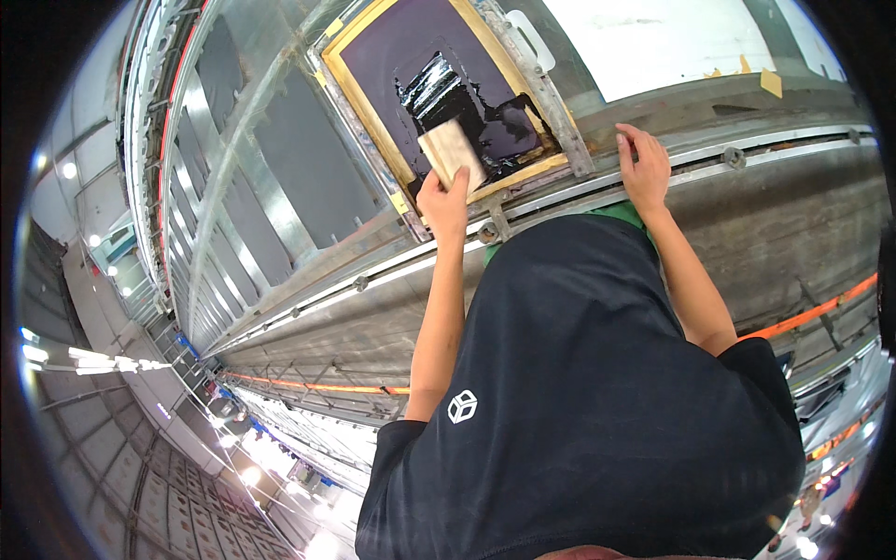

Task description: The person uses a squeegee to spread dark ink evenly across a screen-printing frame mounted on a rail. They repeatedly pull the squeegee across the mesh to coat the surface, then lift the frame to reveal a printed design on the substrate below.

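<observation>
Long printing table (308, 308): left hand (442, 201) clamps wooden squeegee (452, 153), blade hidden in ink; right hand (644, 166) spread flat.

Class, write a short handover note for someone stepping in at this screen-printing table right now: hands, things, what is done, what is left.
Left hand: grips a wooden-handled squeegee, resting in the screen near its close edge.
Right hand: flat on the table rail, holding nothing.
Screen frame lies on the long table; black ink is spread across its mesh.
Done: ink is on the screen.
Left: probably finishing the stroke and lifting the frame.
</observation>
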Available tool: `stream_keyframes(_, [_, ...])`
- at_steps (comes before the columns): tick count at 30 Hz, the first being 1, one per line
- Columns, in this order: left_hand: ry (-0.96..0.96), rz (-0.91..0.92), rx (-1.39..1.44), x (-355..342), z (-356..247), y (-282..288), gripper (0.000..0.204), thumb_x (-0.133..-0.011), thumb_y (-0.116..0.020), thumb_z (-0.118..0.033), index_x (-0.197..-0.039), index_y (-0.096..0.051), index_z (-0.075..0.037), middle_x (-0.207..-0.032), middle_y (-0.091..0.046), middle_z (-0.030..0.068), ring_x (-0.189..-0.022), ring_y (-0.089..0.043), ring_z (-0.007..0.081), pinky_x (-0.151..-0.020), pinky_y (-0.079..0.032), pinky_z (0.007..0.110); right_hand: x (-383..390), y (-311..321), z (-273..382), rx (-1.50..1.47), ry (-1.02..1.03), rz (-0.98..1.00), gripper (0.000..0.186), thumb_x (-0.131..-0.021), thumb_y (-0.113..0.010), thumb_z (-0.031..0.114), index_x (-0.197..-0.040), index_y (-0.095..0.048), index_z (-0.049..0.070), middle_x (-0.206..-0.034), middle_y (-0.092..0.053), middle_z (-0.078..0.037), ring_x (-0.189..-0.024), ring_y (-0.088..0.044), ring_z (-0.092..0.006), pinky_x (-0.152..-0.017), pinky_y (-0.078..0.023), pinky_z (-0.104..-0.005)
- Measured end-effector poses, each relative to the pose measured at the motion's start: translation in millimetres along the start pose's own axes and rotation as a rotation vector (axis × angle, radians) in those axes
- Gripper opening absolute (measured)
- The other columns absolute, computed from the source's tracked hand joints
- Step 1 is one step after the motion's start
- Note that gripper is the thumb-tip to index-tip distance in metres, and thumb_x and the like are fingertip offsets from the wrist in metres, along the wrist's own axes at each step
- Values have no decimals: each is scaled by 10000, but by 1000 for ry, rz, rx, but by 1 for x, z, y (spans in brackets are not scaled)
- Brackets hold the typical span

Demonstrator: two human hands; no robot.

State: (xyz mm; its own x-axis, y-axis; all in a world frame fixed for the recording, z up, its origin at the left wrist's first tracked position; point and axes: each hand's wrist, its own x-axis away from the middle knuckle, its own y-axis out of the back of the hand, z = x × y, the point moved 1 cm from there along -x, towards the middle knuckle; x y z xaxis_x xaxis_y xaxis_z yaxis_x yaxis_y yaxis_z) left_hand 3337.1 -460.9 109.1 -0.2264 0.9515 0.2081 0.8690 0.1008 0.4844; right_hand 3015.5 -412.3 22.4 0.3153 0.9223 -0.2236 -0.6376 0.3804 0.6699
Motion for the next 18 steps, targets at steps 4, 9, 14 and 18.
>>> stream_keyframes(4, [-32,75,33,-5,2,-34,267,-892,-772,-191,-1010,-735,46,-846,-749,61,-743,-617,92,-701,-519,298,-3,-1,5,-9,0,-5,178,-976,-647,180,-1137,-711,139,-926,-695,-54,-870,-648,-260,-789,-478,-391])
stream_keyframes(9, [34,54,-224,-1,14,5,315,-871,-793,-248,-1025,-757,24,-863,-773,99,-757,-676,125,-716,-536,322,-1,-2,3,11,18,-8,176,-956,-665,143,-1126,-710,139,-949,-704,-56,-859,-649,-265,-771,-483,-391])
stream_keyframes(14, [14,-99,-202,-4,42,76,281,-873,-780,-206,-1060,-762,3,-843,-774,112,-742,-693,127,-720,-542,322,1,-2,3,27,41,-18,180,-941,-673,115,-1115,-712,139,-923,-699,-53,-824,-644,-258,-743,-475,-389])
stream_keyframes(18, [-120,-103,-490,7,52,75,304,-838,-773,-150,-1127,-772,-55,-853,-757,132,-740,-698,220,-720,-539,366,2,0,4,31,38,5,181,-935,-673,112,-1110,-708,142,-917,-702,-43,-814,-643,-256,-730,-470,-384])
